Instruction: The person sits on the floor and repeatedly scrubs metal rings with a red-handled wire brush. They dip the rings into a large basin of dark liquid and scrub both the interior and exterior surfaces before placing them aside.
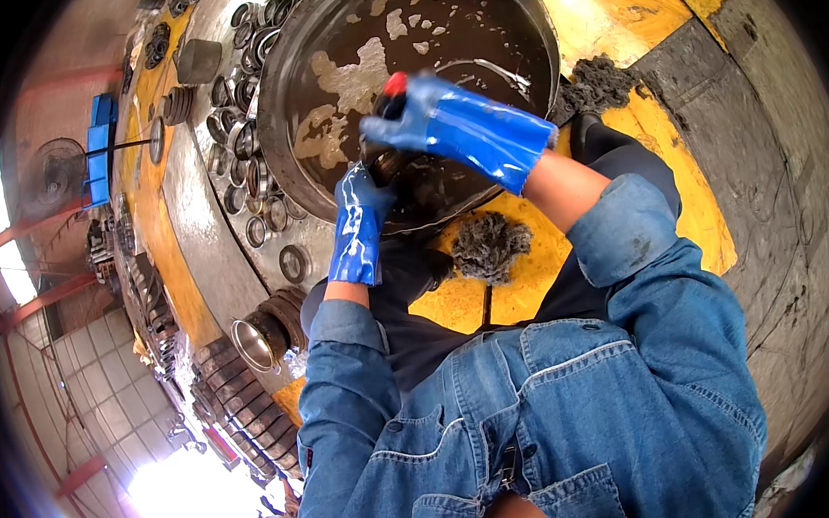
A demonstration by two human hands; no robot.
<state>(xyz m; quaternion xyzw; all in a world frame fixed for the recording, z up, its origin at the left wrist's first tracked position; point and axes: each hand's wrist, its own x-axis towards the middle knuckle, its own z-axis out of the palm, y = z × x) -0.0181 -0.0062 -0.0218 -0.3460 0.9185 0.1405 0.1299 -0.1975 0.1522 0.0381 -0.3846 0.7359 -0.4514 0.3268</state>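
Both hands wear shiny blue rubber gloves and work over a large round tub [274, 126] of dark brown liquid with patches of foam. My right hand [416, 113] is closed round a black tool with a red end [395, 84]; its working end is hidden and the kind cannot be made out. Lower and to the left, my left hand [359, 191] is at the tub's near-left rim, its fingers curled about a dark, wet, ring-like metal part [386, 167]. That part sits between the two hands, partly covered and blurred.
Several metal rings [253, 178] crowd the metal surface left of the tub. A larger shiny ring [253, 344] lies nearer. Grey fibre clumps [491, 246] rest on the yellow floor plate before me, with another clump [600, 85] right of the tub. A fan [58, 170] stands far left.
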